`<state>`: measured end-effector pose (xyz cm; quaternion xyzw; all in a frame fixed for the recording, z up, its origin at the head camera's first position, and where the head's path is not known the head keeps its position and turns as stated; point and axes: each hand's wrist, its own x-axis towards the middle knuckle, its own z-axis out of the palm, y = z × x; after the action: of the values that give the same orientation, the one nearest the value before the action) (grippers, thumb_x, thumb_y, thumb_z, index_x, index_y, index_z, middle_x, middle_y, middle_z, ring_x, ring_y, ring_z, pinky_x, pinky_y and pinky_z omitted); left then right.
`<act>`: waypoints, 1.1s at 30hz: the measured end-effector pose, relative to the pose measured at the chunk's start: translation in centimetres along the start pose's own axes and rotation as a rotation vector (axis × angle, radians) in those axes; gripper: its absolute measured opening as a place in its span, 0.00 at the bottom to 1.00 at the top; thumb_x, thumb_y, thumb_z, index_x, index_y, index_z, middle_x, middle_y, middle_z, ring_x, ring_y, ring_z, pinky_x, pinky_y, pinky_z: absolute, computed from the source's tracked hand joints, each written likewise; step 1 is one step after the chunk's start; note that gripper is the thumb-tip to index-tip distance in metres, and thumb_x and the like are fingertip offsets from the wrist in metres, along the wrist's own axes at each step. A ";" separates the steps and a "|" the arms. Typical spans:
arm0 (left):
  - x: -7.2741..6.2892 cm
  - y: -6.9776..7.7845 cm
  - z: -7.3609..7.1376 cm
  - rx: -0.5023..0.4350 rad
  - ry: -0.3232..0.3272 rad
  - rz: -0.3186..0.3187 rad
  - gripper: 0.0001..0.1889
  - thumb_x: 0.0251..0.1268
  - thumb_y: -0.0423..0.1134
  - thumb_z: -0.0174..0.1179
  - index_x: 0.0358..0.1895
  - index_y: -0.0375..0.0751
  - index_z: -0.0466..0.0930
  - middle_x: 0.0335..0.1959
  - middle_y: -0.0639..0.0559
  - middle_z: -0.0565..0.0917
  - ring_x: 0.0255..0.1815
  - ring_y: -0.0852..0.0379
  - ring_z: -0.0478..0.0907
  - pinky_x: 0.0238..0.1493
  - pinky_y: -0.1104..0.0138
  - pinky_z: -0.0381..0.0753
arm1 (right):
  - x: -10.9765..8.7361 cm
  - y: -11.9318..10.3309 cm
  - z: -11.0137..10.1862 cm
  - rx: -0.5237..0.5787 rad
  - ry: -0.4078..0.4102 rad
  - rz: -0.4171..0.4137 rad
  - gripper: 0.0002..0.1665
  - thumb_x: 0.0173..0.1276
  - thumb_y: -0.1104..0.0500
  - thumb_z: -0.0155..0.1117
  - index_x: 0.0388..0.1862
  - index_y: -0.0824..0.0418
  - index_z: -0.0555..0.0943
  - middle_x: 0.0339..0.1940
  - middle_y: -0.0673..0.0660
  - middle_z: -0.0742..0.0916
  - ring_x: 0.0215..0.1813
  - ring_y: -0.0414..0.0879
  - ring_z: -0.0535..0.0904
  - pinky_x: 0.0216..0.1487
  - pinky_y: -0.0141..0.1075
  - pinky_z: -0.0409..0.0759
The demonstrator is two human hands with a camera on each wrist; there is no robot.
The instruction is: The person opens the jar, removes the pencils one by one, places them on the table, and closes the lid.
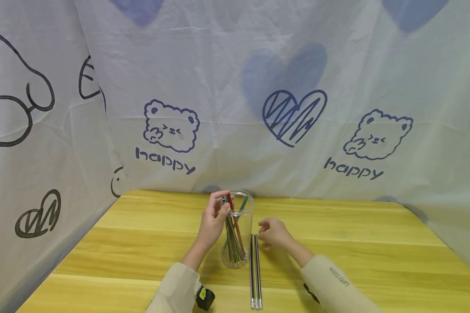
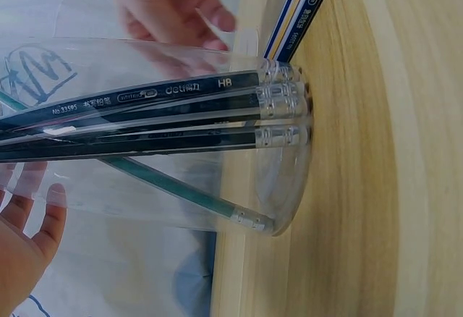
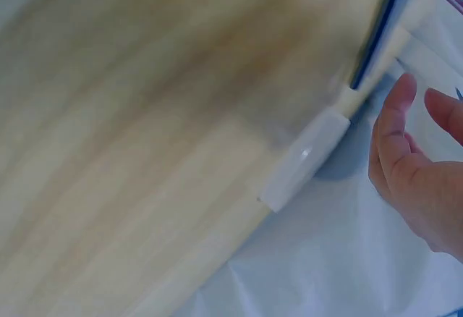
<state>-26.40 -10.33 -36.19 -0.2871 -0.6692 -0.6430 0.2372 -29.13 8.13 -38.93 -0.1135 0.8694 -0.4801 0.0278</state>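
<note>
A clear plastic jar [image 1: 247, 226] stands on the table, holding several dark pencils [image 2: 181, 100] with their metal-capped ends down, a green pencil [image 2: 173, 185] and a red pencil [image 1: 236, 224]. My left hand [image 1: 214, 217] grips the jar near its rim on the left, with the thumb by the leaning pencils. To the jar's right, striped pencils [image 1: 255, 269] lie side by side, metal ends toward me. Just beyond their far ends is my right hand [image 1: 274, 232], fingers loosely bent and apart; the right wrist view shows a gap between thumb and forefinger.
The wooden table [image 1: 356, 243] ends at a white printed cloth [image 1: 227, 143] behind it. A white clip-like piece [image 3: 304, 161] sits on the table edge. Under my left sleeve a black wrist device [image 1: 205, 298] shows.
</note>
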 end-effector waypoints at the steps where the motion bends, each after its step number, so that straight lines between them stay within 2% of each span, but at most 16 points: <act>1: 0.0 0.4 0.0 0.003 0.001 -0.001 0.16 0.63 0.26 0.43 0.54 0.28 0.62 0.48 0.31 0.74 0.39 0.48 0.72 0.38 0.67 0.74 | 0.0 -0.2 -0.2 0.025 0.002 0.002 0.20 0.54 0.76 0.57 0.47 0.80 0.71 0.30 0.60 0.77 0.29 0.52 0.77 0.26 0.40 0.79; 5: -0.1 1.8 0.2 0.018 0.006 -0.012 0.16 0.62 0.26 0.43 0.53 0.25 0.61 0.47 0.30 0.74 0.39 0.49 0.72 0.38 0.67 0.74 | 0.1 -0.8 -1.2 0.072 0.035 -0.027 0.16 0.58 0.72 0.57 0.46 0.77 0.73 0.32 0.59 0.79 0.35 0.57 0.77 0.28 0.40 0.79; 9: -0.2 2.1 0.2 0.023 0.008 -0.022 0.16 0.61 0.25 0.42 0.53 0.25 0.61 0.47 0.30 0.74 0.39 0.49 0.71 0.38 0.67 0.74 | 0.1 -1.7 -2.1 0.104 0.077 -0.088 0.13 0.61 0.70 0.56 0.45 0.75 0.75 0.33 0.60 0.82 0.38 0.59 0.77 0.28 0.39 0.79; 16: -0.2 2.1 0.2 0.020 0.008 -0.024 0.16 0.61 0.25 0.42 0.53 0.24 0.61 0.48 0.30 0.74 0.39 0.43 0.71 0.38 0.67 0.74 | -0.1 -3.6 -3.2 0.171 0.168 -0.215 0.11 0.60 0.69 0.56 0.40 0.75 0.77 0.29 0.57 0.82 0.31 0.50 0.76 0.25 0.35 0.78; 21: -0.1 2.2 0.3 0.026 0.011 -0.036 0.16 0.62 0.26 0.42 0.53 0.25 0.62 0.48 0.32 0.74 0.38 0.51 0.71 0.37 0.68 0.73 | -0.6 -5.0 -3.7 0.192 0.202 -0.285 0.10 0.62 0.68 0.56 0.39 0.74 0.79 0.26 0.55 0.81 0.28 0.43 0.74 0.25 0.34 0.77; 25: 0.0 0.4 0.0 0.013 0.010 -0.025 0.16 0.64 0.30 0.44 0.54 0.30 0.63 0.48 0.35 0.75 0.37 0.57 0.71 0.38 0.66 0.73 | -1.2 -6.2 -3.9 0.186 0.218 -0.359 0.09 0.62 0.68 0.55 0.38 0.74 0.79 0.27 0.57 0.81 0.27 0.42 0.73 0.27 0.34 0.77; 28: -0.1 -1.0 -0.1 0.006 0.011 0.010 0.16 0.65 0.37 0.46 0.54 0.36 0.64 0.47 0.39 0.76 0.38 0.58 0.72 0.38 0.65 0.74 | -1.5 -6.8 -3.9 0.171 0.219 -0.436 0.09 0.62 0.68 0.56 0.38 0.73 0.79 0.30 0.60 0.82 0.27 0.41 0.72 0.28 0.35 0.77; 30: -0.1 -1.2 -0.1 0.013 0.012 0.035 0.16 0.65 0.39 0.46 0.54 0.37 0.64 0.47 0.40 0.77 0.38 0.57 0.73 0.37 0.65 0.74 | -1.5 -6.9 -3.8 0.155 0.222 -0.492 0.09 0.63 0.67 0.56 0.38 0.72 0.79 0.31 0.62 0.82 0.26 0.40 0.72 0.26 0.34 0.76; 33: -0.1 -1.2 -0.1 0.009 0.009 0.038 0.17 0.66 0.41 0.46 0.54 0.38 0.64 0.47 0.40 0.77 0.38 0.56 0.73 0.37 0.64 0.74 | -1.6 -7.5 -3.6 0.120 0.242 -0.586 0.09 0.62 0.66 0.57 0.36 0.72 0.80 0.31 0.62 0.83 0.25 0.40 0.73 0.23 0.30 0.73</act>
<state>-27.14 -10.47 -37.12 -0.2956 -0.6656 -0.6366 0.2537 -26.89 7.64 -30.79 -0.2993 0.7667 -0.5283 -0.2087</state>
